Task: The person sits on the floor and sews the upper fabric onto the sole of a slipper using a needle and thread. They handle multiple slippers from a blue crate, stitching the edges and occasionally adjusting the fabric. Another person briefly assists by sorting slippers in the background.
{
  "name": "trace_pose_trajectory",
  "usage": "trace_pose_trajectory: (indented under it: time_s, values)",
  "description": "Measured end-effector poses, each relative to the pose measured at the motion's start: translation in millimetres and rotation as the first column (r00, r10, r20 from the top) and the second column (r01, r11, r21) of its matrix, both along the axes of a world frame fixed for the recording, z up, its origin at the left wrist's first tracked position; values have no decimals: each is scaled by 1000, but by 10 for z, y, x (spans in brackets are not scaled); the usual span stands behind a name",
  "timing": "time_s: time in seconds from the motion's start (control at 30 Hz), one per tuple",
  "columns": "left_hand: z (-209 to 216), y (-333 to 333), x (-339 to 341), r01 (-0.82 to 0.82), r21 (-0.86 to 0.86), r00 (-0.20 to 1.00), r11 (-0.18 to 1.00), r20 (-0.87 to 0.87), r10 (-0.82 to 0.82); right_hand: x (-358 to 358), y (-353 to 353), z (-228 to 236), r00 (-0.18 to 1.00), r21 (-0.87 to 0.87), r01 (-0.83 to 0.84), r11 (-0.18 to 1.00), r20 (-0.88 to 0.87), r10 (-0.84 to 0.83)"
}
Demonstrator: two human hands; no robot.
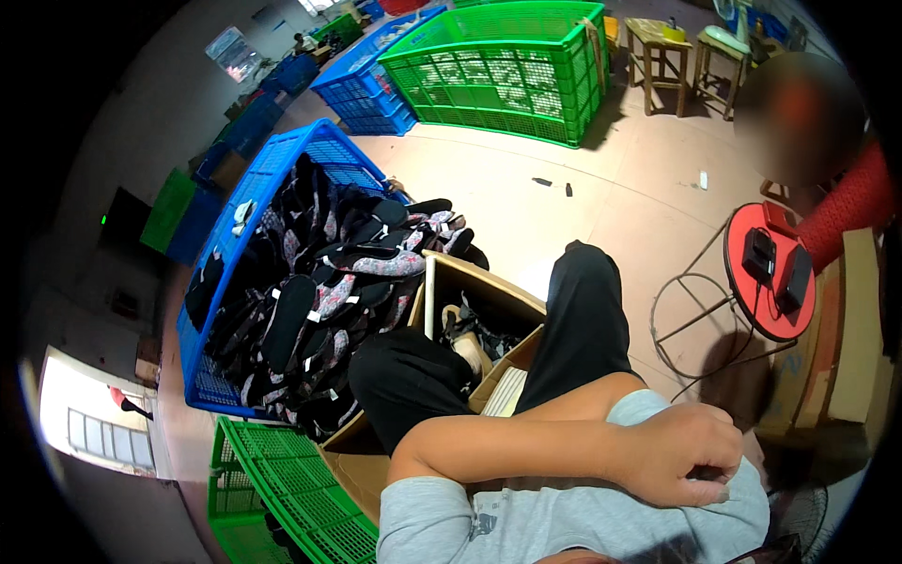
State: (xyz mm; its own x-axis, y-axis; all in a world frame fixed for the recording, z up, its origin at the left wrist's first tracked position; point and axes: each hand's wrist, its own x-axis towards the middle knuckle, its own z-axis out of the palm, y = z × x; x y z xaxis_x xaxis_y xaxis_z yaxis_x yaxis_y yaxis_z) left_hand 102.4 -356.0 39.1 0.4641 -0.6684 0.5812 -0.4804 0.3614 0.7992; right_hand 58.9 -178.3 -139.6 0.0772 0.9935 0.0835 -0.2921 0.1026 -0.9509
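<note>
My arms are folded across my body. My left hand (686, 456) lies over by my right upper arm, against the grey shirt (583, 517). Its fingers are curled in toward the thumb, with a dark gap between them and nothing visible inside. My right forearm (583, 399) passes behind the left one, which hides my right hand. Between my knees stands an open cardboard box (484, 280) with dark pieces and a tan item (468, 352) in it. Beside it, a blue crate (225, 235) lies heaped with black, flower-patterned slippers (376, 261); neither hand touches them.
A green crate (291, 489) is at the lower left. At right, a red round stool (763, 310) carries black devices with a cable, near cardboard (850, 324). Farther back stand a large green crate (498, 85), a blue crate (362, 94), wooden stools (658, 47) and a person (850, 202).
</note>
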Motion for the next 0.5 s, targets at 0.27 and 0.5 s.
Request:
trace_pose_trajectory:
  time_s: [0.27, 0.5]
  values:
    - [446, 316, 537, 17, 335, 923, 942, 356, -143, 2026, -404, 442, 792, -68, 589, 806, -150, -591]
    - [144, 868, 1473, 66, 404, 938, 912, 286, -195, 3722, -1289, 504, 563, -132, 806, 577, -132, -816]
